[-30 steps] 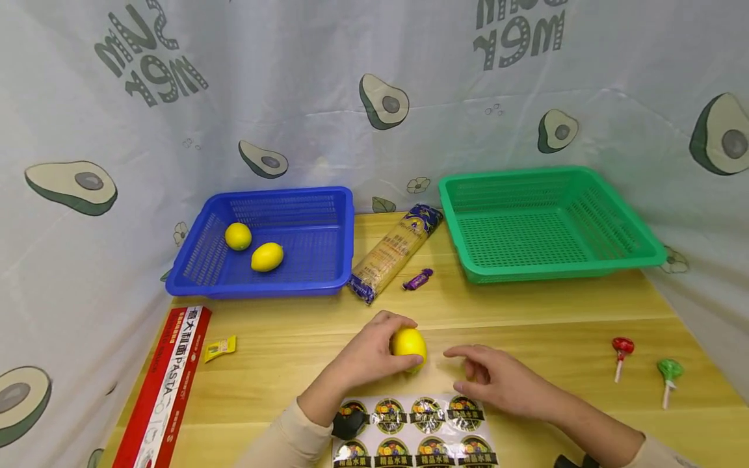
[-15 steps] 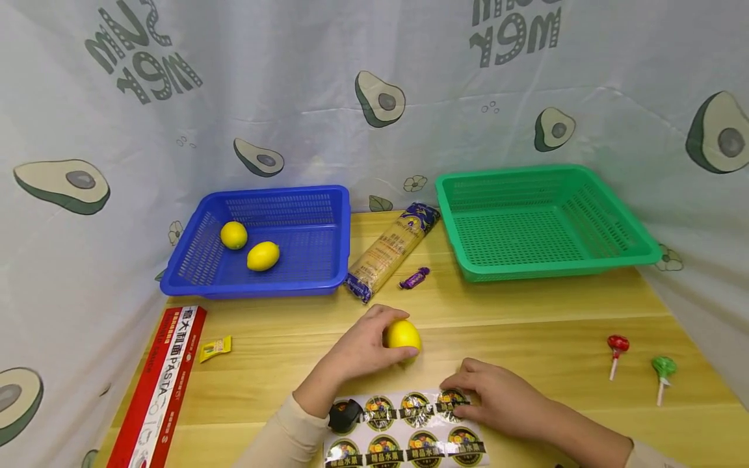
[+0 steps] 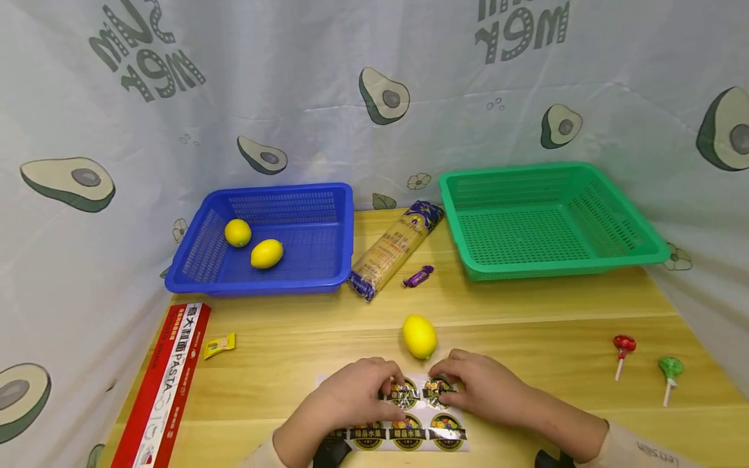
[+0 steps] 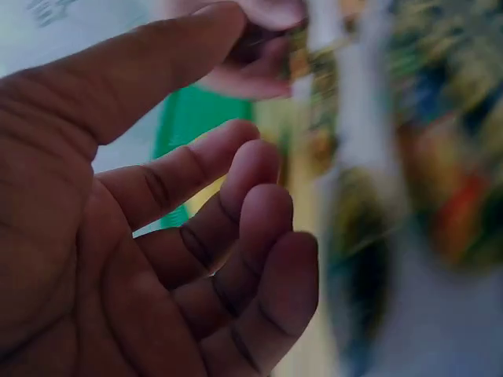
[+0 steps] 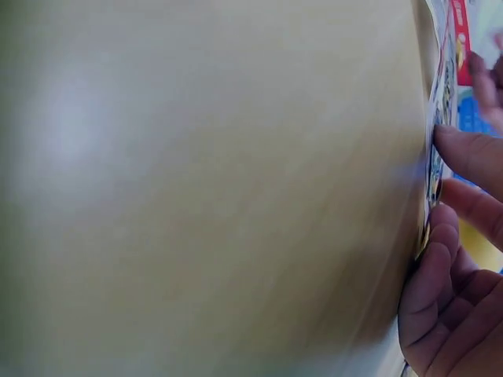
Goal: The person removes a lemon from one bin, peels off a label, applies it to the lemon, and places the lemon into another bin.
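A sheet of round fruit stickers [image 3: 409,432] lies at the table's near edge. My left hand [image 3: 393,385] rests on its upper left part, fingers loosely curled, thumb out toward the sheet. In the left wrist view that left hand [image 4: 196,236] grips nothing, and the sheet [image 4: 369,196] is a blur beside it. My right hand [image 3: 440,383] pinches at a sticker [image 3: 435,389] in the top row; the right wrist view has its fingertips [image 5: 456,157] at the sheet's edge [image 5: 437,149]. A yellow lemon [image 3: 419,337] sits free on the table just beyond both hands.
A blue basket [image 3: 328,283] at back left holds two lemons [image 3: 266,253]. An empty green basket [image 3: 585,263] stands at back right. Between them lie a pasta packet [image 3: 393,247] and a purple candy [image 3: 418,277]. Left: red pasta box [image 3: 166,383], yellow sachet [image 3: 220,345]. Right: two lollipops [image 3: 623,348].
My left hand let go of the lemon and came back to the sticker sheet. The lemon now lies alone on the table. My right hand stayed on the top row of stickers.
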